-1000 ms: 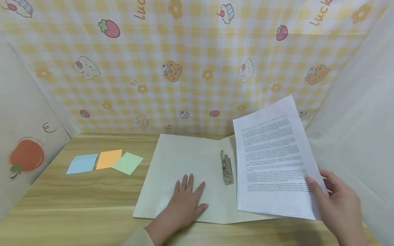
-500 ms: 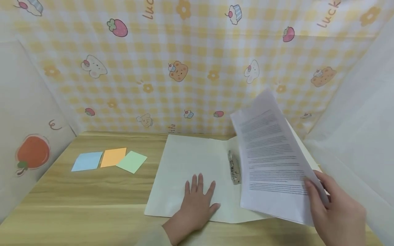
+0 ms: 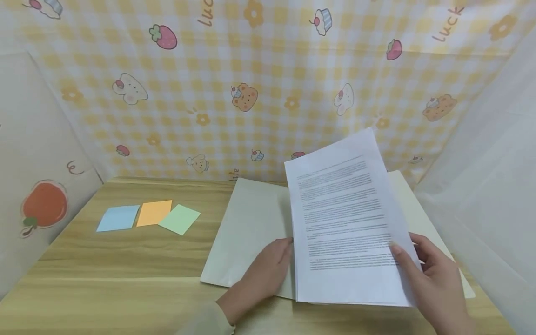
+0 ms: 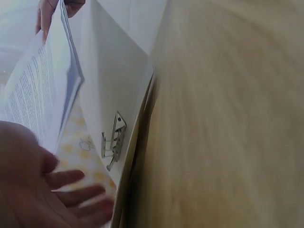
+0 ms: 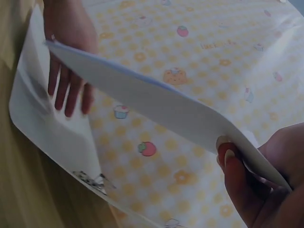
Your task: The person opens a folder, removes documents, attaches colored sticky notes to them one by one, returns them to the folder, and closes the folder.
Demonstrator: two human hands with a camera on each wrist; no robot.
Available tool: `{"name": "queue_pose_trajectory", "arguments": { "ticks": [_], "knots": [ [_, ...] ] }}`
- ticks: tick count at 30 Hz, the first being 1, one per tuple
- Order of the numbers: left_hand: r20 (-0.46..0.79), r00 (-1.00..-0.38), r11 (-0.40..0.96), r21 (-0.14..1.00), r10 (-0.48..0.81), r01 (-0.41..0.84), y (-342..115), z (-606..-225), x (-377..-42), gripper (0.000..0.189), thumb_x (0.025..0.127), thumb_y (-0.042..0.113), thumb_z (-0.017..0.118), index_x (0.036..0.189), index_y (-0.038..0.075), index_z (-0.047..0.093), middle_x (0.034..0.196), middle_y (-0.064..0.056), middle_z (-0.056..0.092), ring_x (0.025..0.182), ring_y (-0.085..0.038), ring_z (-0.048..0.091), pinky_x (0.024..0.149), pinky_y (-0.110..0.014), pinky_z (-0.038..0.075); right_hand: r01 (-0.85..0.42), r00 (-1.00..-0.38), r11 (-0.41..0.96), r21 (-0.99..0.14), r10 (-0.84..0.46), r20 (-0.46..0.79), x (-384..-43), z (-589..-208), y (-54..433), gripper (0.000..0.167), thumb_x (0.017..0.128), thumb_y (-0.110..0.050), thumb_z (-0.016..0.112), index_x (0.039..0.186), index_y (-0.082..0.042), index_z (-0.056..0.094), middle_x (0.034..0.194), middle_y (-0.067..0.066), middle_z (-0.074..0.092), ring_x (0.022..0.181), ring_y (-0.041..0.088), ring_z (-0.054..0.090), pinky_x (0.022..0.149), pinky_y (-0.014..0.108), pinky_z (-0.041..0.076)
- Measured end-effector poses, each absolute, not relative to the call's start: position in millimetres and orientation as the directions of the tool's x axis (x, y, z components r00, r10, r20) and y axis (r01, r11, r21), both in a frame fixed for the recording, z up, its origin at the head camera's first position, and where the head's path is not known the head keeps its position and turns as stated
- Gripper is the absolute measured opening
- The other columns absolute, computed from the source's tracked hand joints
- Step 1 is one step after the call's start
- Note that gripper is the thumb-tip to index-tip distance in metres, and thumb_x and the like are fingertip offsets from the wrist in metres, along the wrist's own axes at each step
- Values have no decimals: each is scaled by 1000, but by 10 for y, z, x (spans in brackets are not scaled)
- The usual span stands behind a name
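Right hand (image 3: 437, 281) pinches paper stack (image 3: 343, 218) by one edge | left hand (image 3: 268, 267), fingers extended, apparently holds nothing | best support both sides, sheets square, clear of metal clip (image 4: 118, 127)

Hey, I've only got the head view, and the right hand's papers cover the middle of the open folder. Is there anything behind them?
Observer: Yes, the left wrist view shows a metal clip fixed to the inside of the folder.
Operator: The papers also hide the fingertips of the left hand. Curled or straight?
Observer: Straight: in the right wrist view its fingers are stretched out, though I can't tell whether they touch the folder.
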State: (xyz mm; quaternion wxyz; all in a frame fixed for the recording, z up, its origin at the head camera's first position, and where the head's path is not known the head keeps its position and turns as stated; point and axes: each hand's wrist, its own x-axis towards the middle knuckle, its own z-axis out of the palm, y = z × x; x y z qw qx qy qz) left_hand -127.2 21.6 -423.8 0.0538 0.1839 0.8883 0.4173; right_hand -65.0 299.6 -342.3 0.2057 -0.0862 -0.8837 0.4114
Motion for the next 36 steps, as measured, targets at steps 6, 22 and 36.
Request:
{"name": "queue_pose_trajectory", "arguments": {
  "ticks": [6,22,36],
  "knots": [
    [2,-924,190,979,382,81,129,-4171,-1329,43,110,23,30,137,4,57,114,-13,71,95,-18,65,80,-34,57,41,-914,597,-801,346,211,-748,-3544,2898,37,96,-24,71,128,-8,63,79,-31,63,61,4,66,50,24,54],
    [-4,-944,226,971,329,75,-211,-4144,-1349,37,109,16,41,140,-1,53,111,-17,73,88,-16,69,70,-27,56,66,-974,538,-840,217,63,-879,-3794,2614,39,99,-27,67,132,-9,60,109,18,75,68,4,68,57,25,54],
    [-49,-986,356,934,161,12,-389,-4082,-1346,37,110,18,37,138,1,55,95,-9,68,76,-16,62,64,-30,53,107,-994,643,-759,59,-90,-826,-4025,2387,73,110,-48,8,155,3,32,160,25,34,152,42,27,121,59,25]
  ]
}}
